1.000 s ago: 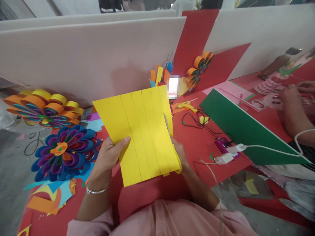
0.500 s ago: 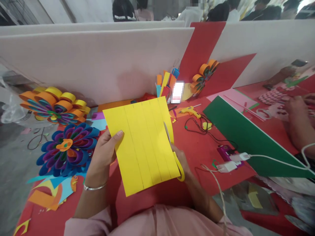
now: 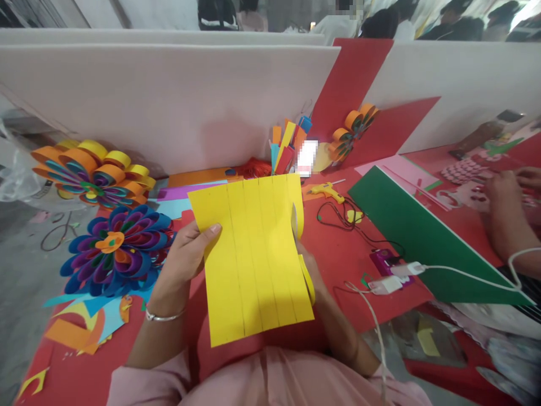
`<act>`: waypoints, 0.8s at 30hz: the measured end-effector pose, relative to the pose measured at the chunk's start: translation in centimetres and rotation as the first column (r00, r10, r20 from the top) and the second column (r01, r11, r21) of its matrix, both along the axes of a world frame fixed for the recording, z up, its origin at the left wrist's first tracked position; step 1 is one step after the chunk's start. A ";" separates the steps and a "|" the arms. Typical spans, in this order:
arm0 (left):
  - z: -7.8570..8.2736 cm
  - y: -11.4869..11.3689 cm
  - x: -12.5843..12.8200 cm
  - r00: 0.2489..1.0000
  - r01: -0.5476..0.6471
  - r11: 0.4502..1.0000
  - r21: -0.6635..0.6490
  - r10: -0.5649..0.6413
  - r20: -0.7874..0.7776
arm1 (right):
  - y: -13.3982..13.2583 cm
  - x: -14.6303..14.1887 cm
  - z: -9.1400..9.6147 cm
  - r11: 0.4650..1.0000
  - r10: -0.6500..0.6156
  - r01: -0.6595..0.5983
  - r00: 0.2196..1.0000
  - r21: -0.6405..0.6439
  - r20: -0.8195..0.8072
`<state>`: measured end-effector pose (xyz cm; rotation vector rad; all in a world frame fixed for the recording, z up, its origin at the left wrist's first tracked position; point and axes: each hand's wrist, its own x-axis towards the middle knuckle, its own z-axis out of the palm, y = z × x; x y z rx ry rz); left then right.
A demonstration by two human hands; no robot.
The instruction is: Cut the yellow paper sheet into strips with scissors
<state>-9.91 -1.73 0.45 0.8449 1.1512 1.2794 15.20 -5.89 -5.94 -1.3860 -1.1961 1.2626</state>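
A sheet of yellow paper (image 3: pixel 253 259), ruled with several dark lines along its length, is held up in front of me. My left hand (image 3: pixel 190 248) grips its left edge, thumb on top and fingers behind. At the right edge, my right hand (image 3: pixel 310 265) is closed on scissors (image 3: pixel 295 217), partly hidden behind the sheet. A blade shows at the cut, and a narrow yellow strip curls away beside it. Whether the yellow loop by my right hand is a scissor handle or paper, I cannot tell.
Paper-loop flowers, one blue (image 3: pixel 114 248) and one orange (image 3: pixel 93 175), stand at left near paper scraps (image 3: pixel 76 332). Right are a yellow glue gun (image 3: pixel 327 192), a purple power adapter (image 3: pixel 386 265) with cords and a green board (image 3: pixel 422 242). Another person's hands (image 3: pixel 507 192) work at far right.
The yellow sheet has turned slightly and shifted a little right in view. The scissor blade sits a little higher along its right edge. Both hands keep their hold.
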 end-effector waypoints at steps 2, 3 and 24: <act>-0.1 0.0 0.0 1.000 0.005 1.000 0.003 -0.005 -0.003 | 0.2 0.0 0.2 1.000 0.000 0.000 1.000 -0.005 -0.028; -0.1 0.0 0.0 1.000 0.005 1.000 0.008 -0.005 -0.003 | 0.3 0.0 0.3 1.000 0.006 -0.007 0.999 -0.018 -0.035; -0.4 -0.1 -0.1 0.998 0.006 1.000 0.013 -0.005 -0.067 | 0.7 -0.3 1.8 0.995 -0.004 0.005 1.000 -0.100 0.010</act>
